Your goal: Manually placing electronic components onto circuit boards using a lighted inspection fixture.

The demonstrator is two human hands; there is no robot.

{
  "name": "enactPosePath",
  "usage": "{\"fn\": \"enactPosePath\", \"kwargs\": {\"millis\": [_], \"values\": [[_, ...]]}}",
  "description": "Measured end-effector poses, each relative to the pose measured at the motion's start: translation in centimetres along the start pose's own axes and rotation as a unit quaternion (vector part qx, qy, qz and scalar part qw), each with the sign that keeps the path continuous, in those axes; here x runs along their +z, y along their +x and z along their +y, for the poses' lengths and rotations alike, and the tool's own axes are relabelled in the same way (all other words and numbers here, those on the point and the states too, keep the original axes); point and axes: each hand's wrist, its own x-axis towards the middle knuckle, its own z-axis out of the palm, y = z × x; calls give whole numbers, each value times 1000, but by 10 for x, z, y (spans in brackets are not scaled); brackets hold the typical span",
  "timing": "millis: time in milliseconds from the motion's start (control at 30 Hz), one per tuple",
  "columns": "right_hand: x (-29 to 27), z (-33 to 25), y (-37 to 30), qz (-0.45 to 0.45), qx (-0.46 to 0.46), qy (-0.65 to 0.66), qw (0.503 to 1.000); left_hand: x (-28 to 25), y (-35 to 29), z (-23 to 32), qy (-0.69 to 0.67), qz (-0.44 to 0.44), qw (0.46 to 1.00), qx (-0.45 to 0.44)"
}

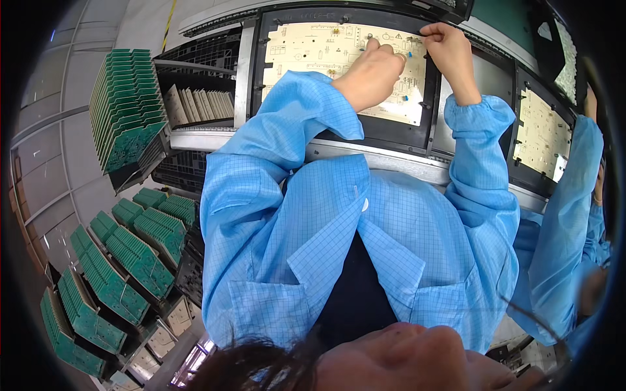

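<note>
Both left hand (373, 73) and right hand (451, 53) curl at cream board (285, 64), their grasp indiscernible.

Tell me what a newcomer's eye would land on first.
The blue checked coat filling the middle would probably catch the eye first. Next come green circuit boards in rows at left, then the cream board at the top in its black frame, the left hand over it and the right hand near its upper right corner.
</note>
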Motion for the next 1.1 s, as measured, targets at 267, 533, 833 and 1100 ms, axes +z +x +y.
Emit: {"fn": "enactPosePath", "kwargs": {"millis": [267,533,833,1100], "values": [[4,1,3,20,6,-49,999,-21,-11,7,-120,80,990,-3],[12,-12,1,35,-9,-137,990,-33,-44,2,-279,209,933,-85],[16,-35,-64,-25,-194,-59,979,-32,-74,-22,-425,222,860,-177],[26,-24,-78,-4,-166,-5,986,-10,-45,9,-338,233,895,-172]]}}
